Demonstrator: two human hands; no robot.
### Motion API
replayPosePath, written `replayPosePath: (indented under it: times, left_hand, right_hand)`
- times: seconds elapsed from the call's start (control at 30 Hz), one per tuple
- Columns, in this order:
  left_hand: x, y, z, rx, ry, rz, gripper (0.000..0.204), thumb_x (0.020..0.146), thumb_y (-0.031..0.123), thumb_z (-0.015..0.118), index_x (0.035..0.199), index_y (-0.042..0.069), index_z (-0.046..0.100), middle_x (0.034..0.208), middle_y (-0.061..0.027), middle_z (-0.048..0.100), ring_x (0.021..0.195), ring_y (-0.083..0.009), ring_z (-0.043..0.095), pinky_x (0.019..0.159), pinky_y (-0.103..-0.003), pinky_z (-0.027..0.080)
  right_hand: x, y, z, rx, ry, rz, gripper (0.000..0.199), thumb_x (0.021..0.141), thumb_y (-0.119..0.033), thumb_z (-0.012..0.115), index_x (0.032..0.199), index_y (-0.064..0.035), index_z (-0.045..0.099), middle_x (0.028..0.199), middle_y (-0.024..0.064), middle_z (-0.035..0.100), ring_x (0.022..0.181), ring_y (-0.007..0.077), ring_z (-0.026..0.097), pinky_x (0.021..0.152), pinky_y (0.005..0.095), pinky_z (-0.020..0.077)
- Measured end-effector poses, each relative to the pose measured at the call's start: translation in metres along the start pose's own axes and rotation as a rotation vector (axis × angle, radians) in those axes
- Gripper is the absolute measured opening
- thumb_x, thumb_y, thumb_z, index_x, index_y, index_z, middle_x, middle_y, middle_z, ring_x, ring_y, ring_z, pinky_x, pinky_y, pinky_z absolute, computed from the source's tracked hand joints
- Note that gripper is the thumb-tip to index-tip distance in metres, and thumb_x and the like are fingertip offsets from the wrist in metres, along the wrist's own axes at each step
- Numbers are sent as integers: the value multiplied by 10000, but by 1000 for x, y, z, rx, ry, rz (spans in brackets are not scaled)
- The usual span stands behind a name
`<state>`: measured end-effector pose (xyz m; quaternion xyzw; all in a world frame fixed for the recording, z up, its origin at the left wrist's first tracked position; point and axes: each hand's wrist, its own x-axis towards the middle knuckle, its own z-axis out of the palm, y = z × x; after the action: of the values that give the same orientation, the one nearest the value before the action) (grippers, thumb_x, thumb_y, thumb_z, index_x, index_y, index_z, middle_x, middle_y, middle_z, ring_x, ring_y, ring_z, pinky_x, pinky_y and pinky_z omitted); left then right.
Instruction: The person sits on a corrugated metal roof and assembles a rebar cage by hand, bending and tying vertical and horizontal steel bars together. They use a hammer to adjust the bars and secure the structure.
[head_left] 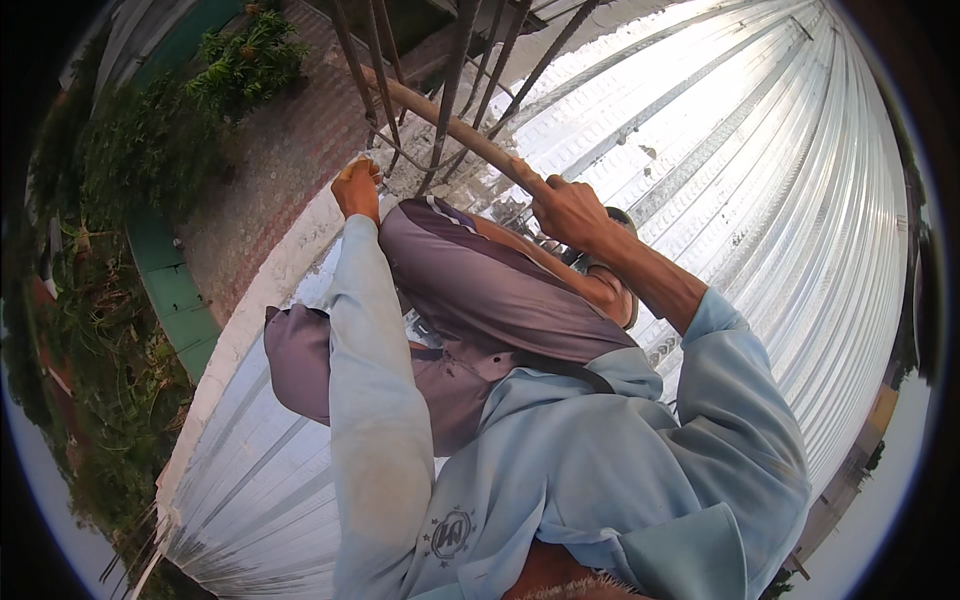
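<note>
My right hand [568,210] grips a long brownish wooden pole [440,118] that slants up to the left, through a cluster of upright steel rebars [452,70]. My left hand [356,188] is curled at the pale concrete edge [300,250] by the foot of the rebars; whether it holds anything is hidden. Both arms are in light blue sleeves. My bent knee in grey-purple cloth [480,290] lies between the hands.
Shiny corrugated metal roofing [760,160] spreads to the right and below me. Beyond the concrete edge, far below, lie a brick-paved yard [270,150], a green wall [175,290] and bushes [240,60].
</note>
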<state>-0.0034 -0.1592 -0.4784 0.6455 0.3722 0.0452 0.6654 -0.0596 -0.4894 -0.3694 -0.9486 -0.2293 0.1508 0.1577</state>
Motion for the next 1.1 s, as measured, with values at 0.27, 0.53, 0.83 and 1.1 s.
replayPosePath:
  times: [0.27, 0.53, 0.83, 1.1]
  left_hand:
    - [7, -16, -12, -145, 64, -228, 268, 944, 218, 596, 1042, -20, 674, 889, -104, 711, 734, -189, 657, 619, -299, 484]
    - [6, -9, -10, -47, 95, -37, 280, 940, 203, 577, 1062, -28, 679, 894, -112, 713, 777, -198, 663, 684, -305, 496]
    - [0, -5, -15, -171, 161, -272, 338, 930, 261, 619, 1113, -19, 668, 982, -137, 724, 793, -225, 673, 658, -345, 479]
    - [-3, 23, 1, -183, 61, -141, 429, 976, 313, 551, 1243, -22, 582, 1164, -171, 676, 1052, -300, 655, 931, -425, 479]
  right_hand:
    - [33, 14, 24, -55, -160, 16, 881, 826, -46, 570, 1589, -152, 142, 834, 232, 635, 686, 402, 657, 611, 495, 519]
    - [21, 0, -3, 45, -59, 30, 817, 857, -100, 545, 1586, -193, 187, 919, 260, 646, 738, 414, 664, 662, 504, 526]
    - [6, 22, 24, 63, -156, 58, 838, 855, -92, 563, 1590, -194, 175, 918, 252, 638, 717, 418, 648, 661, 520, 512]
    - [-148, 78, 26, 53, -45, 21, 787, 847, -166, 642, 1536, -116, 265, 926, 201, 646, 676, 401, 649, 565, 496, 515]
